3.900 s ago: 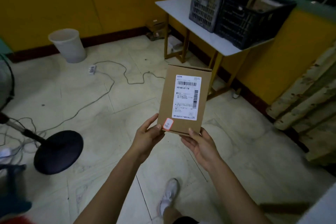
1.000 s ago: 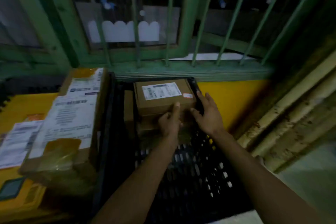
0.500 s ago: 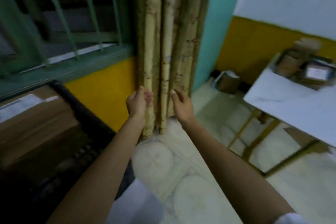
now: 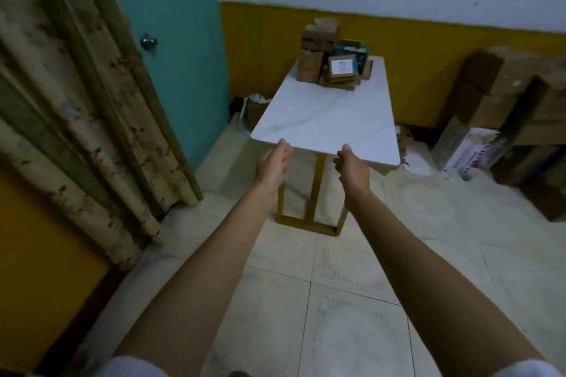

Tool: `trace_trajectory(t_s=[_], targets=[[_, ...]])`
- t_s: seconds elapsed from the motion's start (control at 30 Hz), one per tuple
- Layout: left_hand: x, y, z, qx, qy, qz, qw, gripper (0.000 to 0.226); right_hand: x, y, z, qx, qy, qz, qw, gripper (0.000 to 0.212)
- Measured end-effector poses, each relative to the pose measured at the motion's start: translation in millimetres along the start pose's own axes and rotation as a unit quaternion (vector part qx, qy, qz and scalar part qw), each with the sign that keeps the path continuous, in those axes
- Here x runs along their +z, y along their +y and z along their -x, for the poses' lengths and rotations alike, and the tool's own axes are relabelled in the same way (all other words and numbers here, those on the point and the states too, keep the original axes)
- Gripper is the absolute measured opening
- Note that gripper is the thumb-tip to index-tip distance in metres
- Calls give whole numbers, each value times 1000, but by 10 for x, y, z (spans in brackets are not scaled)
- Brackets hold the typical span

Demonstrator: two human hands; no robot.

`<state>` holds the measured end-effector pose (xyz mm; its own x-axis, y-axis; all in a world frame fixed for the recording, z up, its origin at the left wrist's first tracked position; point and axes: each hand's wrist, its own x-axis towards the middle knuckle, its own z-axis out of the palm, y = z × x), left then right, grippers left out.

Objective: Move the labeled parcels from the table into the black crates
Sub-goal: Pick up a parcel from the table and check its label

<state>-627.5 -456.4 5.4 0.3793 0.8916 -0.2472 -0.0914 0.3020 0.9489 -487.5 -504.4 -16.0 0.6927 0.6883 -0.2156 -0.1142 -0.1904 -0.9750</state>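
L hand (image 4: pixel 272 162) & R hand (image 4: pixel 350 166) empty, relaxed, apart; parcels (image 4: pixel 332 69) well beyond, at table (image 4: pixel 324 122) far end.

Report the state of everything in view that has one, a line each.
left hand grip: open, empty.
right hand grip: open, loosely curled, empty.
parcels: piled at far end of table.
door: shut.
curtain: hanging in folds beside the door.
cardboard boxes: stacked against the right wall.

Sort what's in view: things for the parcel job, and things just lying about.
Job: parcels, table, left hand and right hand, both empty. No crates are in view.
Lying about: curtain, door, wall boxes, floor box.
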Motion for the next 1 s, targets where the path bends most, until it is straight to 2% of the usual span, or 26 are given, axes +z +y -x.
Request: trace_trajectory(t_s=[0.2,0.4,0.6,0.83,1.0], targets=[[674,-107,-687,-20,-29,-11,999,49,-541,31,-721,48,2,-90,995,52],[1267,-108,-1839,-38,-22,-2,999,44,-885,-170,-1784,65,2,-172,983,53],[1966,-41,-2980,-65,-65,5,996,42,-1176,-468,-2931,59,12,-159,985,50],[2744,-179,-3934,-92,-79,17,992,38,-1533,-543,-4045,66,23,-162,984,42],[3290,-292,-4702,-90,-29,37,995,41,-1816,-601,-5018,66,-55,-150,985,41]])
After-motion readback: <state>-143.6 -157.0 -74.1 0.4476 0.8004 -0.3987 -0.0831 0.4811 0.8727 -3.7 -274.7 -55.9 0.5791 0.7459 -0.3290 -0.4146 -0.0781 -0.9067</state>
